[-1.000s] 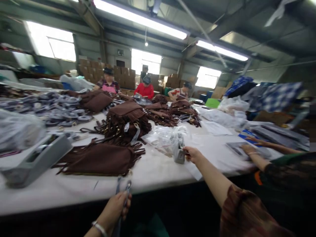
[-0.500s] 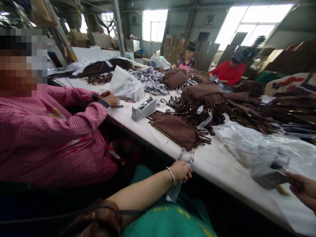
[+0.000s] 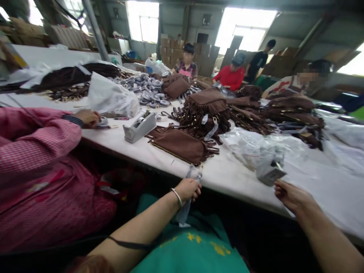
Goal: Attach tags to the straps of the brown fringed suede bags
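Note:
My left hand (image 3: 188, 190), a bangle at its wrist, is closed around a plastic-wrapped strap (image 3: 184, 214) at the table's front edge. The strap has metal clasps at its upper end and hangs down over a green apron. Just behind it lies a brown fringed bag (image 3: 180, 146) with a gold zip along its near side. My right hand (image 3: 292, 195) is pinched just in front of a grey tape dispenser (image 3: 270, 172). What its fingertips hold, if anything, is too small to make out.
Another tape dispenser (image 3: 140, 127) stands left of the bag. Brown fringed bags (image 3: 206, 102) are piled behind, with clear plastic bags (image 3: 241, 142) to the right. A co-worker in a pink checked sleeve (image 3: 36, 140) sits close on my left; several people work across the table.
The view has swung to the right, so my right hand and forearm show more fully. My right hand now sits slightly apart from the dispenser. My left hand keeps its hold on the strap.

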